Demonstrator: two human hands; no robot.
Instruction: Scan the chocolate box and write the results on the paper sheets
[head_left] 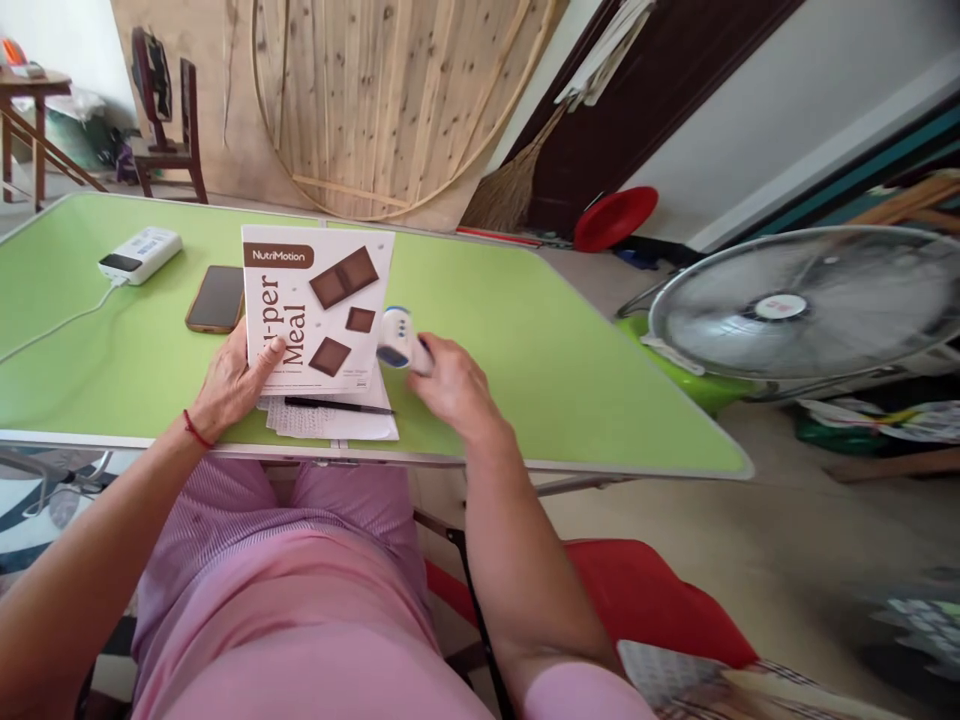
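My left hand (238, 378) grips the lower left edge of a white NutriMotion box (341, 320), its thumb across the front. Brown chocolate pieces and the word "Meal" are printed on that face, which stands upright toward me. Just right of the box, my right hand (459, 388) is closed round the handle of a white gun-shaped handheld device (397, 338) with blue trim and small blue buttons. The device's head is close to the box's right edge. Below the box, a black pen (337, 405) lies on papers with writing (367, 425).
On the green table (480, 290) lie a phone (216, 298) and a white power bank (142, 255) with a cable running left. A large fan (802, 305) stands at the right. Behind are a broom (517, 190), a red basin (616, 218) and a wooden chair (169, 150).
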